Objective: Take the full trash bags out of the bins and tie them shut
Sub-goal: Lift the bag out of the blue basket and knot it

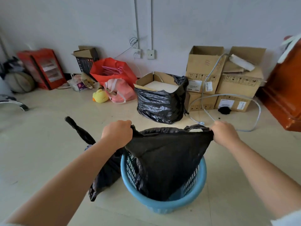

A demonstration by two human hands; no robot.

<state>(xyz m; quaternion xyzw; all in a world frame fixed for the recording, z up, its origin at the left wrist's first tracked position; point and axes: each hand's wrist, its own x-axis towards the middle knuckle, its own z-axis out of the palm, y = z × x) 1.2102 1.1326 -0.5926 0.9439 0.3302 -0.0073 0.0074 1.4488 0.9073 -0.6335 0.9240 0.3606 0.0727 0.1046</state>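
A black trash bag (167, 160) hangs partly inside a blue slotted bin (164, 204) on the floor in front of me. My left hand (118, 133) is closed on the bag's left top edge. My right hand (225, 133) is closed on its right top edge, and the rim is stretched between them above the bin. A second black bag (104, 173), twisted to a point at its top, lies on the floor left of the bin, partly behind my left forearm.
A cardboard box wrapped in a black bag (161, 103) stands further ahead. Stacked cardboard boxes (228, 79) and a grey cable (228, 115) lie at the right wall. Red bags (114, 75), a yellow plush duck (100, 95) and a red heater (43, 67) sit left. Orange-brown furniture (286, 88) is far right.
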